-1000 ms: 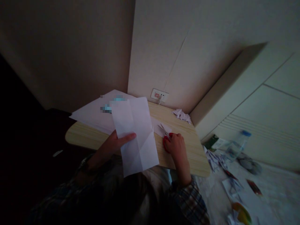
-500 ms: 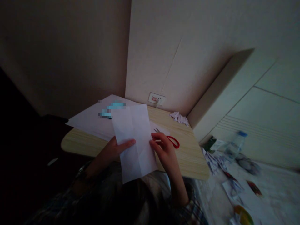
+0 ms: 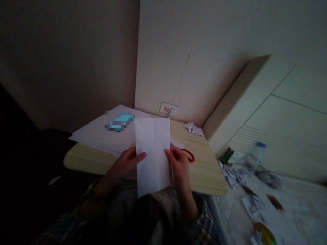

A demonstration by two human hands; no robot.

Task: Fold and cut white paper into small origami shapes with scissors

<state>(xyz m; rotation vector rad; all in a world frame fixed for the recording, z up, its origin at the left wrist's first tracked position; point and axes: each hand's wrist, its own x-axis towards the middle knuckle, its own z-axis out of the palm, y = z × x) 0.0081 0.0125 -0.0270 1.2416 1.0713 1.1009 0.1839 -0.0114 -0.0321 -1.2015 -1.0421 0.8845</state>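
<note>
Head view: a white sheet (image 3: 153, 160) lies directly between our two hands, its long axis running away from us, across the line joining our grips; neither hand is nearer, as both touch it. Our left hand (image 3: 130, 158) has its thumb on the face and fingers hidden behind; our right hand (image 3: 181, 159) pinches the opposite edge, thumb in front. Just beyond the right grip, red-handled scissors (image 3: 193, 158) rest on the table (image 3: 204, 175). Past the left grip lie large papers (image 3: 94, 136); farther beyond the right, folded scraps (image 3: 193, 129).

Plaid sleeves (image 3: 205, 219), dark with pale checks; fingers (image 3: 140, 157) bare.
</note>
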